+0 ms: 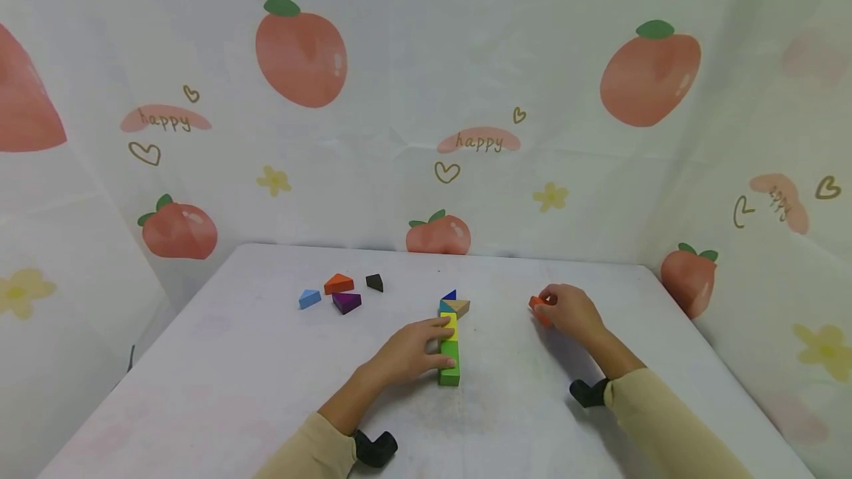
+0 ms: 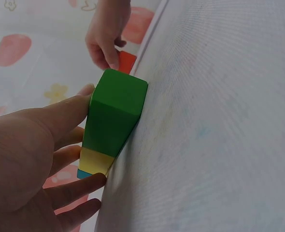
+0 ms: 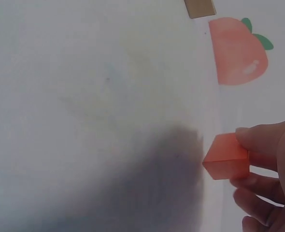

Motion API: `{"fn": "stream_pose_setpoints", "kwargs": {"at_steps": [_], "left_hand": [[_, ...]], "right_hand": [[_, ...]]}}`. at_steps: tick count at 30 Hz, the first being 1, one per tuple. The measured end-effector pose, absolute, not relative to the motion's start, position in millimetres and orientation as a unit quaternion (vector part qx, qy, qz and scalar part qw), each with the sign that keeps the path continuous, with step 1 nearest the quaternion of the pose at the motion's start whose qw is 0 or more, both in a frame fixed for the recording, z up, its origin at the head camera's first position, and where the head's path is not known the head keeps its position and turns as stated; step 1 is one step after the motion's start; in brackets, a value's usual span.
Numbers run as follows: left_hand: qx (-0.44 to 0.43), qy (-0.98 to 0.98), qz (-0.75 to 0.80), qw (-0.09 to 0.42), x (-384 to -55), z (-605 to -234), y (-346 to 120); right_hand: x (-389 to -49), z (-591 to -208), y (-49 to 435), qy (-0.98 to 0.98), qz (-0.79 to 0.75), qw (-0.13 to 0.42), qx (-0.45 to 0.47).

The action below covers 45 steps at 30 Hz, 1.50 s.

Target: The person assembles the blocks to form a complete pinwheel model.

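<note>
White tabletop (image 1: 233, 398): orange block (image 3: 227, 157) pinched by right hand (image 1: 574, 309)

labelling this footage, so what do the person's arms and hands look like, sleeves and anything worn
The left hand and right hand wear no gloves. A plain beige fabric left sleeve and matching right sleeve cover the forearms. A black, bent, rounded left attachment and similar right attachment protrude near the cuffs. No cables show on them.

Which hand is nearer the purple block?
Left. The left hand touches the green block and yellow block, right of the purple block and closer to the person. The right hand holds an orange block much farther right.
</note>
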<state>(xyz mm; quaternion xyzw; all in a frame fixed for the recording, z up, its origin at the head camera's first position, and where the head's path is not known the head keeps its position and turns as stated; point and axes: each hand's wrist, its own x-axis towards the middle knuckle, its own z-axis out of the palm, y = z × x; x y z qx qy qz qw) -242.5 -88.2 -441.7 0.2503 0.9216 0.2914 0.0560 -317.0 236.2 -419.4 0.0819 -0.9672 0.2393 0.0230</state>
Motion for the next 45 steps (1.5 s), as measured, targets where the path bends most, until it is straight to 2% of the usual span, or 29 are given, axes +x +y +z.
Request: {"fn": "stream_pose_setpoints", "kwargs": {"at_steps": [22,45], "left_hand": [[0.238,0.920,0.304,0.059,-240,-442,-87],[0.230,0.927,0.289,0.062,-241,-440,-86]], "right_hand": [[-345,-391,188,-0.959,0.260,0.067,0.091],[-368,-404,128,-0.936,0.345,0.065,-0.008]]}}
